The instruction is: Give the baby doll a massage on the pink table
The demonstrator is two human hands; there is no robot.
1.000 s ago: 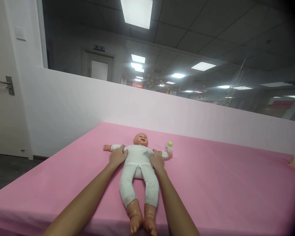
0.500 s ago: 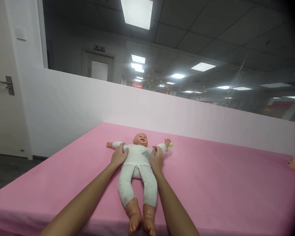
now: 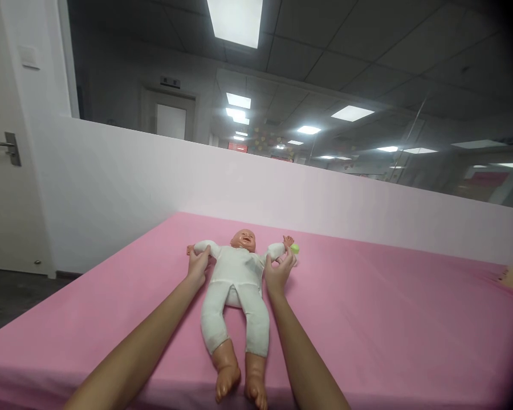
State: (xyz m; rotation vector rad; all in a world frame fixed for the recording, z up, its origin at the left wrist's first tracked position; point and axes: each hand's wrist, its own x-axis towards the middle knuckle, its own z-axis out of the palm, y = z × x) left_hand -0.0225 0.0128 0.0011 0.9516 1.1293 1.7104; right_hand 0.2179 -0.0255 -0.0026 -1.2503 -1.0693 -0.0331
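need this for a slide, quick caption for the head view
Left hand and right hand grip a baby doll under its arms on a pink sheet, bottle beside it.

We see a doll (image 3: 237,279) in a plain white suit, its head, hands and bare feet a peach-tan plastic, lying on a bed (image 3: 367,319) covered in a plain, unpatterned pink sheet. Beside the doll's arm we make out a small bottle (image 3: 294,249) with a light green cap, and behind the bed the low wall (image 3: 154,182) is white shading to pale pink. The door (image 3: 4,171) at the left is white with a grey metal handle, and the floor (image 3: 8,296) beneath it is dark grey.
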